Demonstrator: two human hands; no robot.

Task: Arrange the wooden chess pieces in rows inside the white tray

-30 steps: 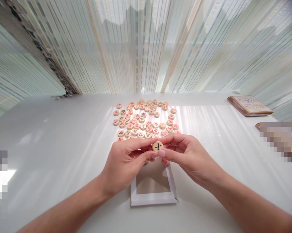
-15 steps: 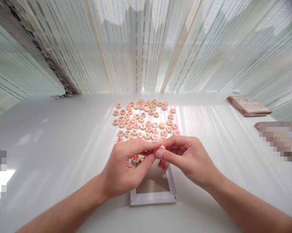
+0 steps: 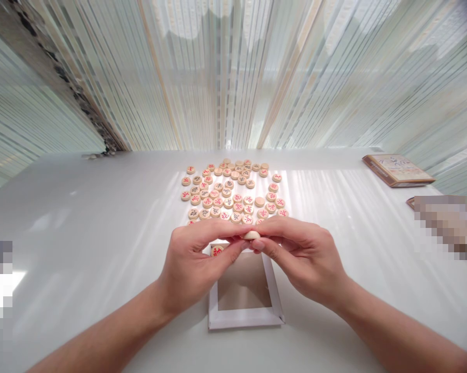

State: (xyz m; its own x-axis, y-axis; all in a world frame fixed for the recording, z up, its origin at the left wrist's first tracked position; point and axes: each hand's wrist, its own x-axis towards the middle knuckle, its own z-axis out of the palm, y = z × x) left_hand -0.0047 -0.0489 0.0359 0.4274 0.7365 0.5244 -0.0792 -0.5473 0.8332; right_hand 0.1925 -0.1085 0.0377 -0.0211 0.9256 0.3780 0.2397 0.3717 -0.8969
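White table (image 3: 101, 233) catching sun by a striped curtain (image 3: 198, 77): two hands pinching one small disc

L hand (image 3: 196, 264) and R hand (image 3: 307, 259) are meeting tip to tip, fingers closing narrow on a wooden disc (image 3: 251, 235). Pressing lightly & evenly from both sides prob. suits so small a piece; squeezing hard at the rim could be flicking it out. Keeping thumbs low & level should be helping steady it.

Disc is sitting btwn the thumbs & index fingertips, tilted, its pale side showing; lettering isn't showing. Just below, approx. at the far end, an open tray (image 3: 246, 318) is lying flat w/ a red-marked disc (image 3: 216, 251) in its far L corner. Beyond, loose discs (image 3: 224, 216) are spreading; a flat box (image 3: 398, 168) is lying far R.
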